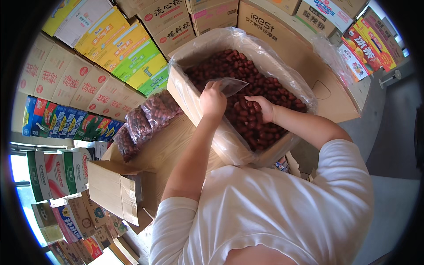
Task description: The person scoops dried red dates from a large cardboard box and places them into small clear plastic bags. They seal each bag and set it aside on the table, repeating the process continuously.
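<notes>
A large cardboard box (220, 137) lined with clear plastic film (288, 59) stands before me, holding a deep layer of dark red dates (265, 81). Over the dates, my left hand (213, 99) grips a clear plastic bag (233, 86) by its edge. The bag looks flat, and its mouth points to the right. Lower and to the right, my right hand (260, 107) is sunk among the dates with a scoop of them gathered against its palm and fingers. Some of its fingers are hidden by the dates.
Filled bags of dates (145, 116) lie in a row on the wooden table (179, 139), left of the box. An open carton (112, 188) sits at the table's near left. Stacked cartons (112, 43) line the far left. A large flat carton (291, 49) lies beyond the box.
</notes>
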Tool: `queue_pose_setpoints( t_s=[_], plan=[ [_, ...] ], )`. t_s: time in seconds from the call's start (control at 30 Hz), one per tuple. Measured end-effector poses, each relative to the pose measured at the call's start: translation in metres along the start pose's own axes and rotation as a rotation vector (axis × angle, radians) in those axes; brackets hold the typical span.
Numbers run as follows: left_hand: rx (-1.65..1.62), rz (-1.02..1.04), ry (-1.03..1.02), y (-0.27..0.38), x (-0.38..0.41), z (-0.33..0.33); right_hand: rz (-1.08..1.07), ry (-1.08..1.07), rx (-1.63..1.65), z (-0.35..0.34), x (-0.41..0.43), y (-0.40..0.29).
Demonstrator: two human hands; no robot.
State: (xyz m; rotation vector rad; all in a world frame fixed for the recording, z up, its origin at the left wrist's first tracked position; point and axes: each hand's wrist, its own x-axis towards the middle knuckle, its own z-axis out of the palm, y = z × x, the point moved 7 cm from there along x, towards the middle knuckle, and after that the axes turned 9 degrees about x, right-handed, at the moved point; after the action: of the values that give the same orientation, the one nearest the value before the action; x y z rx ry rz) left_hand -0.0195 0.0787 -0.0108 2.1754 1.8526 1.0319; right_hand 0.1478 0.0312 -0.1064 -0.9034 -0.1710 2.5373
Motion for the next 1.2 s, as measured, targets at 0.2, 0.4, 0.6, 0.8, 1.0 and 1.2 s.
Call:
queue_pose_setpoints(
  t_s=[0.2, 0.4, 0.6, 0.8, 1.0, 1.2],
  plan=[
    [0.036, 0.034, -0.073, 0.000, -0.001, 0.007, -0.103, -0.210, 0.085, 0.023, -0.016, -0.001],
    [0.045, 0.044, -0.126, 0.004, -0.001, 0.008, -0.303, -0.187, 0.239, 0.060, -0.036, -0.017],
    [-0.008, 0.076, -0.160, 0.009, -0.001, 0.010, -0.384, -0.279, 0.226, 0.098, -0.034, -0.040],
    [-0.109, 0.078, -0.176, 0.015, -0.002, 0.003, -0.435, -0.162, 0.227, 0.084, -0.010, -0.048],
    [-0.187, 0.146, -0.118, 0.011, 0.001, 0.000, -0.441, -0.074, 0.151, 0.081, -0.001, -0.048],
    [-0.225, 0.219, -0.132, 0.020, 0.012, -0.010, -0.476, -0.113, 0.149, 0.092, 0.000, -0.057]
  ],
)
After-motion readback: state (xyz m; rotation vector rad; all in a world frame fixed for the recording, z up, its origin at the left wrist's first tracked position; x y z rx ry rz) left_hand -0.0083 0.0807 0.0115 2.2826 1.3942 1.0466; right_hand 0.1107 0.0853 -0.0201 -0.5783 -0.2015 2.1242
